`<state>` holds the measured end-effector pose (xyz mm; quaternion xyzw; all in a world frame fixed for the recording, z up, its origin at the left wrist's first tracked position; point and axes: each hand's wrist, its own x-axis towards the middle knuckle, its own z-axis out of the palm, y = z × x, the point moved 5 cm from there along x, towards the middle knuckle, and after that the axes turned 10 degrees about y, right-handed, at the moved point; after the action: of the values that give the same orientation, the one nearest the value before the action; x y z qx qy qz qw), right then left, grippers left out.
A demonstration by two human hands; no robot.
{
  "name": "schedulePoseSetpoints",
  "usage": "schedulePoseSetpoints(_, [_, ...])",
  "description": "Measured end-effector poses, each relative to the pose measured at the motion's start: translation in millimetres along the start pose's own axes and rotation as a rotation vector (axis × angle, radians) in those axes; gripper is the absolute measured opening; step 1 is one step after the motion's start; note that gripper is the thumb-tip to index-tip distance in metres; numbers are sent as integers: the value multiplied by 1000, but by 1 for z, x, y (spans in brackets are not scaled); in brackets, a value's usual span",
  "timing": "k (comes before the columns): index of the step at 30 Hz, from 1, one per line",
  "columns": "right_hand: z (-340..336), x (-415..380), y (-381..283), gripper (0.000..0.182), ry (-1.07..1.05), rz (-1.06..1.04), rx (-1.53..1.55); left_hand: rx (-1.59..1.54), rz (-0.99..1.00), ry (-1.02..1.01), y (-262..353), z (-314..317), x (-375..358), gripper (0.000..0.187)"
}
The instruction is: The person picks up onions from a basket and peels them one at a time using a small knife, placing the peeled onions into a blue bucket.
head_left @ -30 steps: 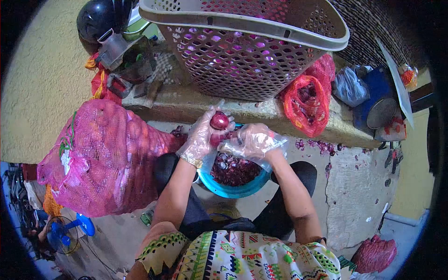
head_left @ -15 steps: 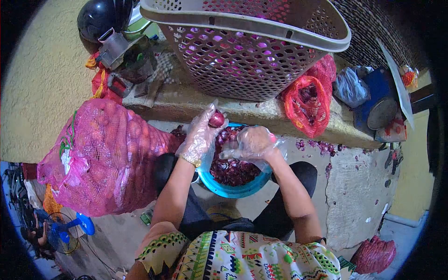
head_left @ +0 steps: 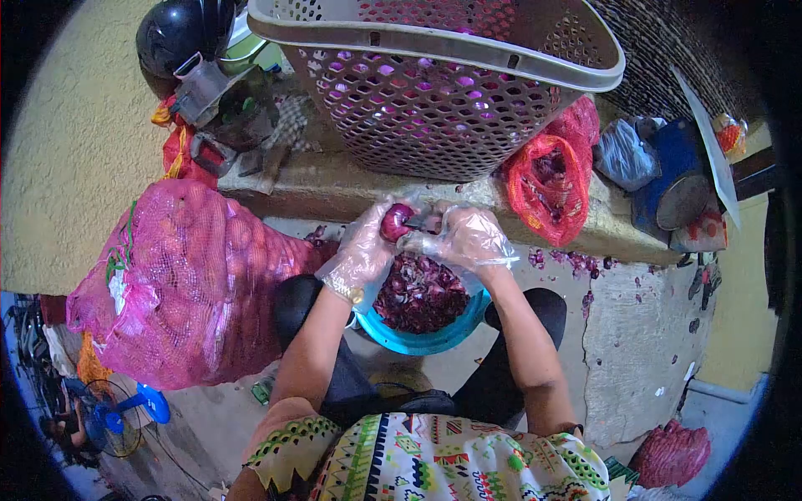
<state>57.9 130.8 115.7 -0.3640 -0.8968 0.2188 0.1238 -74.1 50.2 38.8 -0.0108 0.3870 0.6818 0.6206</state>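
Note:
My left hand (head_left: pixel 365 246), in a clear plastic glove, is closed around a red onion (head_left: pixel 395 222) above the basin. My right hand (head_left: pixel 464 238), gloved the same way, grips a small knife (head_left: pixel 424 223). Its dark blade reaches to the right side of the onion, while the handle is mostly hidden by my fingers. Below both hands, between my knees, a blue basin (head_left: pixel 401 341) holds a heap of dark purple onion skins (head_left: pixel 422 292).
A large perforated plastic basket (head_left: pixel 434 108) stands on the ledge ahead with onions inside. To the left bulges a pink mesh sack (head_left: pixel 192 284) of onions. An opened red mesh bag (head_left: pixel 551 196) sits at the right of the ledge, and a blue fan (head_left: pixel 125 409) stands at the lower left.
My right hand has moved up from over the skins, bringing the knife to the onion. My left hand has shifted slightly toward it, still holding the onion.

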Motion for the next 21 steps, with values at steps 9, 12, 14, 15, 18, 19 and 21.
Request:
schedulePoseSetpoints(9, [3, -1, -1, 72, 56, -38, 15, 123, -83, 5, -5, 2, -2, 60])
schedulePoseSetpoints(12, [3, -2, 0, 69, 91, -29, 166, 140, -94, 41, -9, -3, 1, 58])
schedulePoseSetpoints(14, [3, -2, -4, 68, 64, -93, 1, 184, -60, 46, -6, 0, -3, 56])
schedulePoseSetpoints(15, [2, -2, -5, 68, 64, -92, 0, 184, -61, 45, -5, 3, -5, 56])
schedulePoseSetpoints(18, [6, -2, -4, 66, -20, -95, -79, 249, -57, 61, -5, 4, -9, 51])
schedulePoseSetpoints(19, [9, -2, -2, 67, -27, -102, -61, 246, -50, 72, -6, 3, -7, 52])
schedulePoseSetpoints(21, [15, -1, 1, 69, -35, -108, -44, 242, -44, 83, -6, 4, -8, 52])
